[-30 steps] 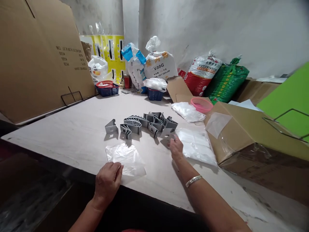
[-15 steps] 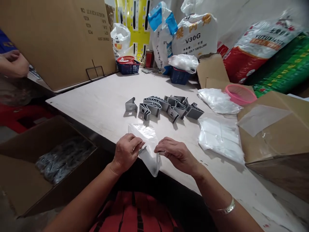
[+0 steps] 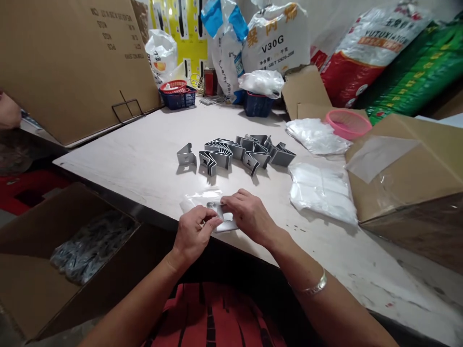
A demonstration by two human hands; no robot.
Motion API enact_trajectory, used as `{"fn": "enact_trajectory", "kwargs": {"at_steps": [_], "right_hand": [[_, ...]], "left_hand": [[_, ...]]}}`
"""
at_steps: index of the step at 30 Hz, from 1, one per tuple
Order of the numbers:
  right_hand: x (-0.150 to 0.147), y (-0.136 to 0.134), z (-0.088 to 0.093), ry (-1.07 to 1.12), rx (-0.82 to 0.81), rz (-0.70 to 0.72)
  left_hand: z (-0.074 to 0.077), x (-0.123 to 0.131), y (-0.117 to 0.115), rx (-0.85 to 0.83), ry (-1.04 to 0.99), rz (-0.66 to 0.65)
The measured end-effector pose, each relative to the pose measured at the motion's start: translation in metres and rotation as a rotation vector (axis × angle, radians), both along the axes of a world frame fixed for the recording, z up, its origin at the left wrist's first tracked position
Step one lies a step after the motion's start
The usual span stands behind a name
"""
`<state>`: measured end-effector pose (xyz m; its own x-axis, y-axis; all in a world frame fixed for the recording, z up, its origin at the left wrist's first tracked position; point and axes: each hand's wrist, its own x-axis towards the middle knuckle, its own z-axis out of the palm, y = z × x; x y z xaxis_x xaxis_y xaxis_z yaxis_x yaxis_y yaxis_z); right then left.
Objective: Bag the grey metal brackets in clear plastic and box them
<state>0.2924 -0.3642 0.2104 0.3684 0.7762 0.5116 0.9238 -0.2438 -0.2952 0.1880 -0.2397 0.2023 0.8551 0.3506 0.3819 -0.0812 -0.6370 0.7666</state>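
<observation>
Left hand (image 3: 192, 235) and right hand (image 3: 249, 217) are close together at the near edge of the desk (image 3: 119, 164), fingers curled in, not spread; left thumb and fingertips pinch the clear poly bag (image 3: 198, 197) near its edge; right fingertips press down on the bent metal bracket (image 3: 220, 210); a silver bangle (image 3: 316, 288) sits on the right wrist.

Main change: the bracket was held up on end half a second ago, now it lies low against the bag, between both hands; the film seems to cover part of it, can't tell if it's fully inside.

The other bent metal brackets (image 3: 235, 154) stand in a curved, overlapping row mid-desk, just beyond the hands; a stack of white poly bags (image 3: 320, 193) lies to the right of them, another bundle of bags (image 3: 314, 137) beyond that.

Open cardboard carton (image 3: 36, 231) sits below the desk edge on the left, dark bagged parts (image 3: 92, 246) inside; a co-worker's hand (image 3: 9, 112) shows at the far left edge; sacks and baskets line the back of the desk.
</observation>
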Motion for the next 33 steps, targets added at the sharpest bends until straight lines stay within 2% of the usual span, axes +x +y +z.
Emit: {"fn": "enact_trajectory", "kwargs": {"at_steps": [2,5,8,10,13,16,22,27,29,33], "right_hand": [[-0.001,0.005,0.001,0.032,0.048,0.013],[-0.003,0.004,0.002,0.203,0.24,0.032],[-0.005,-0.004,-0.004,0.477,0.431,-0.099],[-0.009,-0.009,-0.011,0.733,0.442,-0.154],[-0.017,-0.01,-0.022,1.141,0.422,-0.074],[-0.025,-0.004,-0.029,1.365,0.493,-0.045],[-0.031,0.009,-0.036,1.46,0.619,-0.059],[-0.034,0.015,-0.04,1.427,0.65,-0.2],[-0.033,0.015,-0.04,1.456,0.663,-0.237],[-0.027,0.014,-0.034,1.623,0.733,-0.193]], "left_hand": [[0.0,0.0,0.001,-0.118,0.101,0.062],[-0.003,0.001,0.006,-0.304,0.149,0.097],[-0.007,0.001,0.014,-0.516,0.111,0.096],[-0.01,0.002,0.019,-0.646,0.085,0.08],[-0.013,0.003,0.024,-0.8,0.028,0.069],[-0.015,0.003,0.026,-0.857,-0.007,0.069],[-0.016,0.002,0.024,-0.87,0.014,0.094],[-0.022,0.0,0.026,-0.798,0.026,0.125],[-0.025,-0.001,0.028,-0.651,0.007,0.157],[-0.029,-0.003,0.027,-0.126,-0.038,0.176]]}}
